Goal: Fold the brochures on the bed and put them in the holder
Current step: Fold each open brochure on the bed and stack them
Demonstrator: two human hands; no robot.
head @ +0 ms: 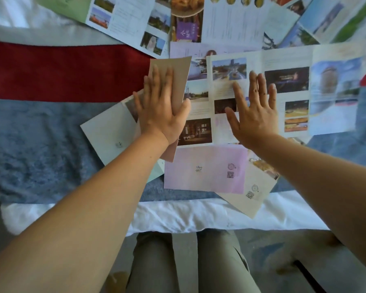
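A folded tan brochure (181,70) lies among the papers at the middle of the bed. My left hand (161,108) rests flat on it, with the thumb hooked around its right edge. My right hand (254,115) hovers with fingers spread above a wide unfolded brochure (287,96) printed with photos. A lilac brochure (207,169) lies unfolded near the bed's front edge. No holder is visible.
Several more unfolded brochures (127,20) overlap across the far part of the bed. A pale sheet (108,132) and a cream sheet (256,195) lie near me. The bed has a red and blue blanket (51,134) over a white sheet (199,216). My legs stand at the bed's edge.
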